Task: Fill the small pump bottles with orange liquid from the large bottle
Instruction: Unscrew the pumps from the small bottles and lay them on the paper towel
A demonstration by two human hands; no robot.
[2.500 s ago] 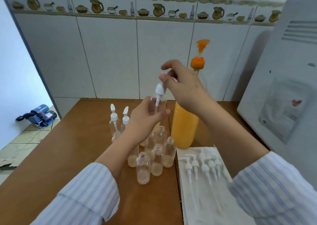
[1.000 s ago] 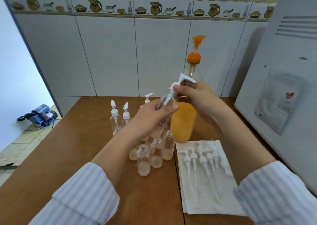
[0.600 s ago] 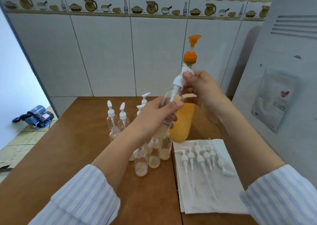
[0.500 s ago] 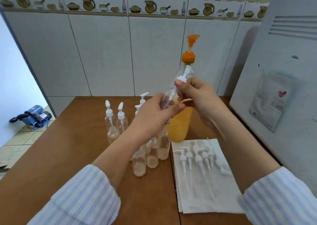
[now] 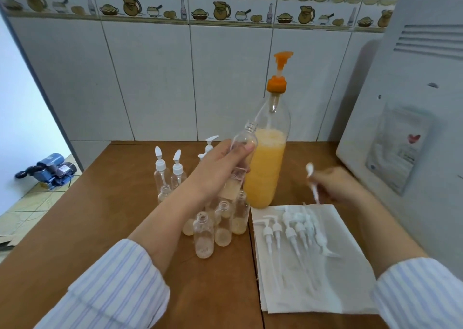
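My left hand [image 5: 220, 168] grips a small clear bottle [image 5: 244, 142], tilted, its neck open and pointing up to the right. My right hand [image 5: 333, 184] holds a white pump head [image 5: 312, 180] just above the white paper towel [image 5: 338, 286], blurred by motion. The large bottle [image 5: 265, 163] of orange liquid with an orange pump top stands behind, just right of the held bottle. Several uncapped small bottles [image 5: 204, 238] with a little pale liquid stand under my left forearm. Three capped small bottles [image 5: 160, 170] stand further back left.
Several white pump heads [image 5: 293, 231] with long tubes lie on the paper towel. A large white appliance [image 5: 413, 128] stands at the right edge of the brown table [image 5: 75, 228]. Tiled wall behind. A blue pump [image 5: 47, 169] sits on the floor at left.
My right hand pulled the white pump head out of the small bottle and carried it down and right toward the paper towel. My left hand still holds the bottle, whose neck is open.
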